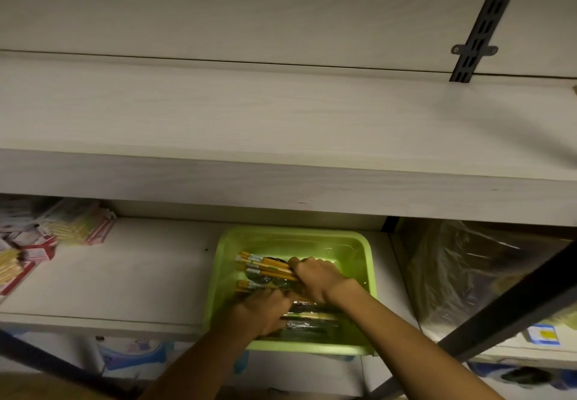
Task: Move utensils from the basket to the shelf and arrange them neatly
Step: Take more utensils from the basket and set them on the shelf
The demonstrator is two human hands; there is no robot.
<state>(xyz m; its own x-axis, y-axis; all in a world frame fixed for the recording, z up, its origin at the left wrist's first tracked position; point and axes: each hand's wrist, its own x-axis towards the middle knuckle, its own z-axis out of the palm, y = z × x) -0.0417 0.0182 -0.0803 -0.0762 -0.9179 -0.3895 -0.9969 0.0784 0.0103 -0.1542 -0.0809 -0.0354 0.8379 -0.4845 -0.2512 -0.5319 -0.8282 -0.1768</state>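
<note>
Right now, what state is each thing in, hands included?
green basket: on the lower shelf, still holding utensils.
yellow-handled utensils: in the basket, gripped at one end.
right hand: curled round the yellow-handled utensils.
left hand: reaching into the basket; grip unclear.
upper shelf: no utensils visible on it.

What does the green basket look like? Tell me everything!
The green basket is a see-through lime plastic tub with rounded corners and a thick rim. It sits flat on the lower shelf. Inside lie packs of yellow-handled utensils. The right hand grips one pack; the left hand reaches among others.
</note>
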